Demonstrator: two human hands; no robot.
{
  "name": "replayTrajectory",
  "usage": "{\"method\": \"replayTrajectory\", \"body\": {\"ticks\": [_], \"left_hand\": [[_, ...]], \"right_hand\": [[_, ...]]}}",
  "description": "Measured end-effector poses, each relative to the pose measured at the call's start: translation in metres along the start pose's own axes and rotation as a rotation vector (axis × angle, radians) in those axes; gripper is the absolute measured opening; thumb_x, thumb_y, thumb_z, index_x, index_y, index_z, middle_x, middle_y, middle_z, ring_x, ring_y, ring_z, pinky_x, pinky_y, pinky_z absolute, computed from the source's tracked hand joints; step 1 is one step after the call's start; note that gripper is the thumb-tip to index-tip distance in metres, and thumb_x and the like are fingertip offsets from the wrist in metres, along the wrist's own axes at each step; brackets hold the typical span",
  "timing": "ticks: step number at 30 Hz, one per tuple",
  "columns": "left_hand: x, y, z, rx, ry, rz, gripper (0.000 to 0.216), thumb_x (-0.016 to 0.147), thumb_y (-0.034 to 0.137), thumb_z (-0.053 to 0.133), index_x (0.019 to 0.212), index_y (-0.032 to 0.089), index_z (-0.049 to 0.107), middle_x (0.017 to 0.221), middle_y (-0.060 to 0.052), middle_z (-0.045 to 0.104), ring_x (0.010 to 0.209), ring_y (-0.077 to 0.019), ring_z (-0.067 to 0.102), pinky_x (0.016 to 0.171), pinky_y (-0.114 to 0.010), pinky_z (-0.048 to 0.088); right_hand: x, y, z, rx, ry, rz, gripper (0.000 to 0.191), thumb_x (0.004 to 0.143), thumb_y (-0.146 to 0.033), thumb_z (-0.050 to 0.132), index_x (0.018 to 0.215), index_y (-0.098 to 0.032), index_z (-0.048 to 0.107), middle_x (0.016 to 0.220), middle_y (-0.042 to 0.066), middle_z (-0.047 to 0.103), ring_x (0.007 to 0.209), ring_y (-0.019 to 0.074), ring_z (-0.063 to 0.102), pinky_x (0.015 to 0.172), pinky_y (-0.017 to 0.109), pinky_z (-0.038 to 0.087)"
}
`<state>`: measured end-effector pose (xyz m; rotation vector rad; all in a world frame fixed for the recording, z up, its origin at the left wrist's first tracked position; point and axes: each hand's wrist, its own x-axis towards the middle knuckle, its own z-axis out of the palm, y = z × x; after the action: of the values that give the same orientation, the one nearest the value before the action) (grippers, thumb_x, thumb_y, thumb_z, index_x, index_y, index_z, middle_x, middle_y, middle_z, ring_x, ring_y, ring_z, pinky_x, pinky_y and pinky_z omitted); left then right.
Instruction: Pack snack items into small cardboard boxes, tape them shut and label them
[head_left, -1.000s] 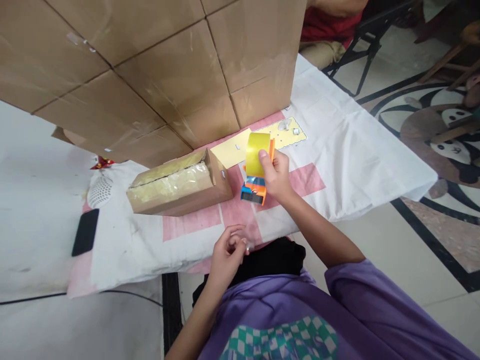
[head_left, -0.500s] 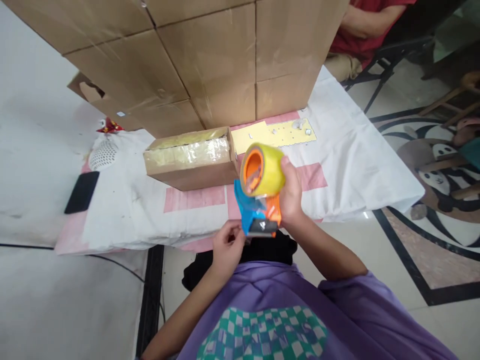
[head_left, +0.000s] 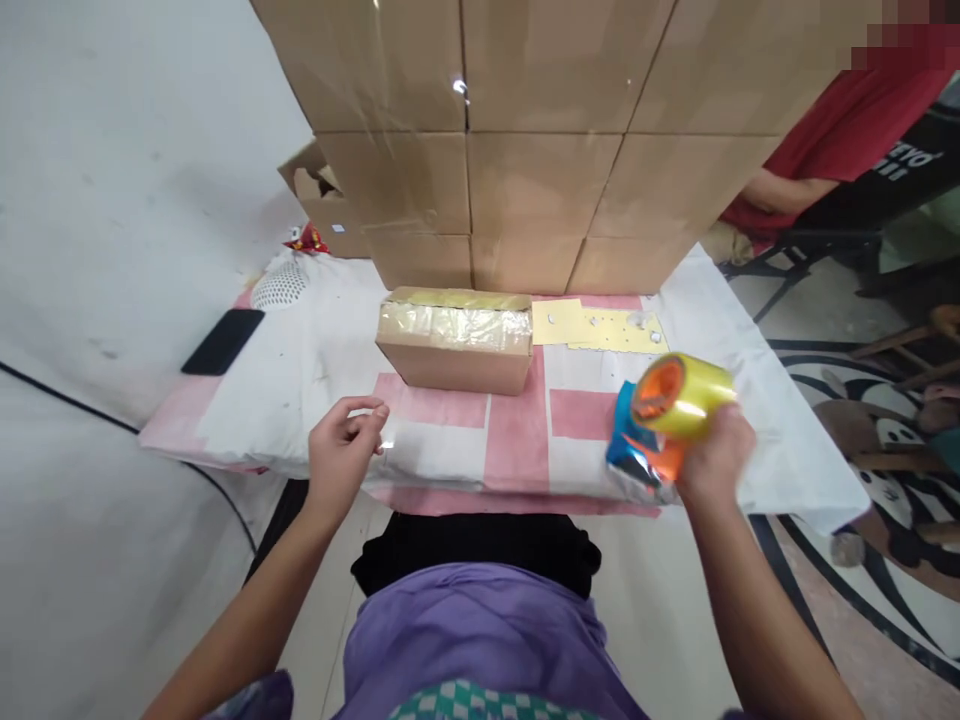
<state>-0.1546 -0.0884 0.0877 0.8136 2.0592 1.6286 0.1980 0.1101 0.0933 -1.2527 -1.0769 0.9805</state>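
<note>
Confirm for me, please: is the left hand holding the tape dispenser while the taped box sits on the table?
Not quite: the head view shows the right hand holding the tape dispenser; the left hand is apart from it. The taped box does sit on the table.

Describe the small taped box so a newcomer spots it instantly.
Find the wall of stacked cardboard cartons behind the white-and-pink cloth. Just in front lies one low box alone on the cloth. Only its top is covered in shiny yellowish tape.
</note>
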Motion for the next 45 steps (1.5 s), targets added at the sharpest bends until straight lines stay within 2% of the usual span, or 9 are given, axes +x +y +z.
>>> {"method": "replayTrajectory", "body": {"ticks": [5, 9, 13, 14, 19, 23, 32, 37, 45], "left_hand": [[0.008, 0.009, 0.021, -0.239, -0.009, -0.066, 0.020, 0.088, 0.039, 0.066, 0.094, 0.020, 0.064, 0.046, 0.006, 0.048, 0.042, -0.0086, 0.040, 0.042, -0.017, 0.026], [0.013, 0.012, 0.020, -0.246, -0.026, -0.047, 0.020, 0.089, 0.038, 0.068, 0.095, 0.019, 0.065, 0.044, 0.006, 0.048, 0.042, -0.0080, 0.041, 0.043, -0.017, 0.028], [0.010, 0.014, 0.023, -0.193, -0.066, -0.059, 0.020, 0.089, 0.037, 0.069, 0.094, 0.018, 0.066, 0.043, 0.007, 0.048, 0.040, -0.0076, 0.041, 0.043, -0.017, 0.027], [0.007, 0.015, 0.026, -0.177, -0.088, -0.055, 0.019, 0.088, 0.037, 0.068, 0.093, 0.018, 0.066, 0.043, 0.007, 0.049, 0.040, -0.0077, 0.042, 0.043, -0.017, 0.027], [-0.015, 0.019, 0.042, -0.087, -0.219, 0.064, 0.018, 0.089, 0.036, 0.067, 0.091, 0.019, 0.067, 0.045, 0.007, 0.053, 0.041, -0.0081, 0.048, 0.048, -0.018, 0.035], [-0.029, 0.010, 0.042, -0.120, -0.226, 0.038, 0.022, 0.090, 0.040, 0.066, 0.093, 0.018, 0.069, 0.047, 0.007, 0.055, 0.044, -0.0082, 0.049, 0.050, -0.019, 0.038], [-0.025, -0.001, 0.049, -0.319, -0.267, -0.037, 0.027, 0.086, 0.045, 0.069, 0.091, 0.019, 0.063, 0.054, 0.005, 0.060, 0.051, -0.0100, 0.051, 0.054, -0.020, 0.038], [-0.018, -0.039, 0.039, -0.239, -0.175, -0.114, 0.030, 0.086, 0.047, 0.067, 0.083, 0.017, 0.064, 0.055, 0.002, 0.062, 0.049, -0.0102, 0.048, 0.052, -0.021, 0.036], [-0.005, -0.054, -0.005, -0.078, 0.146, 0.002, 0.034, 0.092, 0.050, 0.060, 0.086, 0.017, 0.069, 0.061, 0.002, 0.060, 0.052, -0.0116, 0.050, 0.051, -0.023, 0.038]], "right_hand": [[0.058, 0.041, 0.073, -0.132, -0.174, -0.067, 0.060, 0.075, -0.084, 0.056, 0.070, -0.024, 0.054, 0.068, 0.000, 0.052, 0.063, 0.0182, 0.049, 0.063, 0.037, 0.044], [0.070, 0.048, 0.057, -0.228, -0.197, -0.080, 0.058, 0.081, -0.078, 0.056, 0.083, -0.020, 0.058, 0.078, 0.001, 0.058, 0.073, 0.0190, 0.055, 0.071, 0.036, 0.046], [0.044, 0.009, 0.046, -0.333, 0.026, -0.452, 0.040, 0.082, -0.053, 0.073, 0.101, -0.021, 0.058, 0.080, -0.003, 0.049, 0.073, 0.0164, 0.048, 0.071, 0.033, 0.042], [0.029, -0.007, 0.054, -0.330, -0.044, -0.535, 0.033, 0.085, -0.048, 0.072, 0.101, -0.022, 0.059, 0.077, -0.004, 0.046, 0.069, 0.0158, 0.045, 0.068, 0.032, 0.040], [-0.051, -0.078, 0.139, -0.411, -1.030, -0.824, 0.018, 0.090, -0.034, 0.070, 0.103, -0.023, 0.067, 0.093, 0.005, 0.057, 0.089, 0.0218, 0.054, 0.079, 0.037, 0.045], [-0.072, -0.098, 0.173, -0.479, -1.216, -0.971, 0.015, 0.096, -0.018, 0.058, 0.085, -0.019, 0.068, 0.090, 0.005, 0.056, 0.090, 0.0210, 0.050, 0.081, 0.038, 0.039], [-0.071, -0.105, 0.147, -0.383, -1.114, -0.905, 0.015, 0.096, -0.018, 0.060, 0.084, -0.021, 0.068, 0.085, 0.003, 0.056, 0.087, 0.0202, 0.051, 0.078, 0.040, 0.037], [-0.050, -0.136, 0.148, -0.247, -0.921, -0.855, 0.012, 0.093, -0.022, 0.067, 0.081, -0.024, 0.068, 0.078, 0.001, 0.056, 0.078, 0.0186, 0.053, 0.073, 0.038, 0.041], [-0.020, -0.142, 0.275, -0.408, -1.315, -0.559, 0.020, 0.086, -0.032, 0.069, 0.074, -0.016, 0.070, 0.072, 0.000, 0.059, 0.067, 0.0123, 0.049, 0.064, 0.030, 0.038]]}}
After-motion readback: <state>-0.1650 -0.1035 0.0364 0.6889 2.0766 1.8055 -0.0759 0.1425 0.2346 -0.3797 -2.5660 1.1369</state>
